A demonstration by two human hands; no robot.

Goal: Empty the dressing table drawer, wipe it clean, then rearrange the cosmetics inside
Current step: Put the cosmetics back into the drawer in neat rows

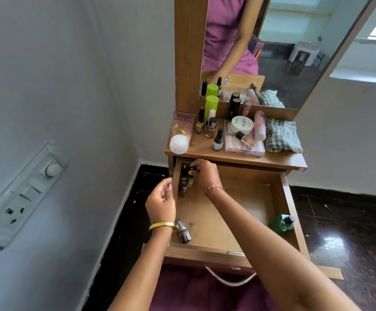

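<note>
The wooden drawer (245, 254) is pulled out below the table top. My right hand (205, 173) reaches into its far left corner, fingers closed on the black cap of a small bottle (192, 169). A few small nail polish bottles (183, 186) stand upright there beside it. My left hand (161, 202) hovers at the drawer's left wall, fingers loosely curled, holding nothing. A nail polish bottle with a silver cap (182, 231) lies on its side near the front left. A green bottle (281, 223) lies at the right wall.
The table top (205, 151) carries a pink tube (180, 133), green-capped bottles (211, 106), a white round jar (242, 124), a clear case (243, 145) and a folded checked cloth (281, 136). A mirror stands behind. A wall with a switch panel (23, 189) is close on the left.
</note>
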